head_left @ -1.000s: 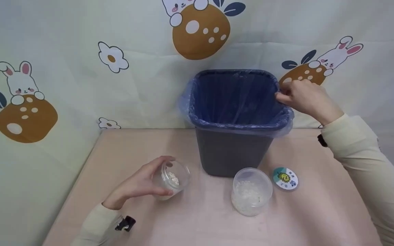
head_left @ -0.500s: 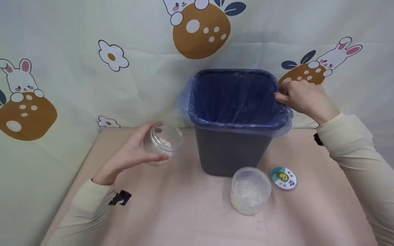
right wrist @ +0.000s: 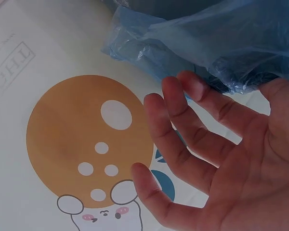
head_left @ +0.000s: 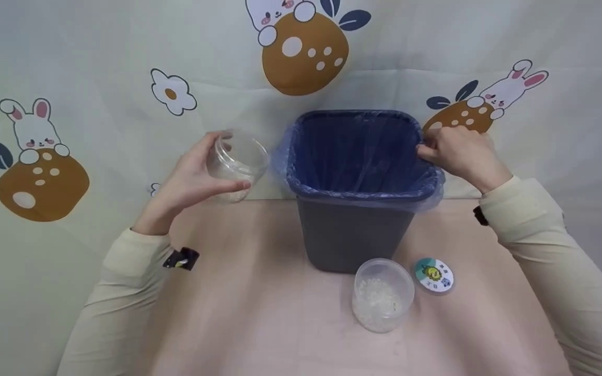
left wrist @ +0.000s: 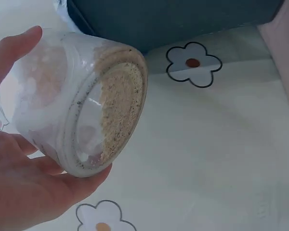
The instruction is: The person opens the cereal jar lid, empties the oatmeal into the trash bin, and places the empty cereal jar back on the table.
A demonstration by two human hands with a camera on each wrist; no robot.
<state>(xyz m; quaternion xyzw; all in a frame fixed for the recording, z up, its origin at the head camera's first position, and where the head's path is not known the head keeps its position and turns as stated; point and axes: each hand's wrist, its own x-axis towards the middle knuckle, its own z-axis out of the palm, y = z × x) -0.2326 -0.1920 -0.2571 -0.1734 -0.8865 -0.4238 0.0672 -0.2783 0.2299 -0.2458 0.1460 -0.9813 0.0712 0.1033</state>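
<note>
My left hand [head_left: 188,175] grips a clear jar [head_left: 241,156], raised left of the trash can [head_left: 356,235] and tilted with its mouth toward it. Pale granules [left wrist: 118,108] lie against one side of the jar's bottom in the left wrist view. A blue plastic bag [head_left: 363,156] lines the can and folds over its rim. At the right rim, my right hand [head_left: 463,154] pinches the lined edge between thumb and index finger. Its other fingers [right wrist: 176,139] are loosely bent outside the can in the right wrist view.
In front of the can stands a translucent tub [head_left: 382,300] with whitish bits inside. A round lid [head_left: 434,275] with a cartoon sticker lies to its right on the pink tabletop [head_left: 280,324]. Behind the table hangs a patterned cloth [head_left: 222,94].
My left hand has lifted the jar from low over the table to about rim height, moving away from me and slightly left. The right hand has stayed at the can's rim.
</note>
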